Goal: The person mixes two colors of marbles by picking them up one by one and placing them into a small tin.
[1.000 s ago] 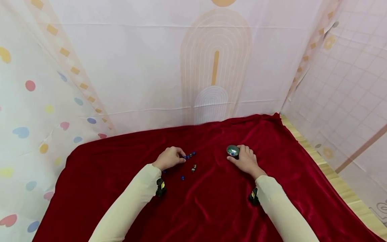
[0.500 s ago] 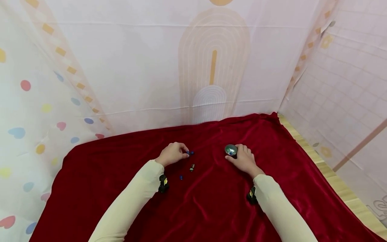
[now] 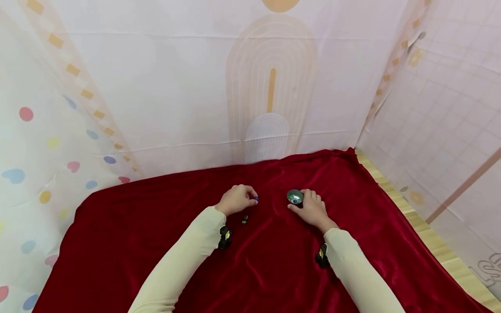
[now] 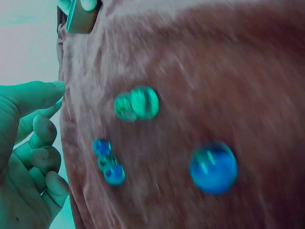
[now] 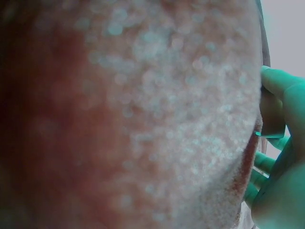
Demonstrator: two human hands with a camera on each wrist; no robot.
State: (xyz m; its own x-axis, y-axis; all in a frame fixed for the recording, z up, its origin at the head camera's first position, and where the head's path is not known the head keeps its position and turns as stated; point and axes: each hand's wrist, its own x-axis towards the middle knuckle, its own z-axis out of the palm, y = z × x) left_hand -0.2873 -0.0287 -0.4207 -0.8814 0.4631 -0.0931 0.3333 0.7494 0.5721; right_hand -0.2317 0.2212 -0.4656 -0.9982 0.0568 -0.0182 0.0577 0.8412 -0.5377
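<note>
In the head view my left hand point(image 3: 237, 199) pinches a blue marble point(image 3: 256, 198) between thumb and fingertips. My right hand point(image 3: 314, 208) holds a small round cup point(image 3: 295, 196) with marbles inside, a blue one showing. A pair of green marbles point(image 3: 245, 220) lies on the red cloth beside my left hand. The left wrist view shows those green marbles point(image 4: 144, 102), a short row of blue and green marbles point(image 4: 114, 174), and a lone blue marble point(image 4: 214, 167). The hand hides that row from the head view. The cup's side point(image 5: 273, 114) appears between right thumb and fingers.
Wrinkled red velvet cloth point(image 3: 274, 269) covers the table. A strip of pale wood point(image 3: 434, 241) shows along its right side. Patterned white hangings point(image 3: 176, 87) stand behind and at both sides.
My left hand has moved right, away from the row of marbles, and now has a blue marble at its fingertips. My right hand keeps its grip on the cup. The head view has shifted slightly.
</note>
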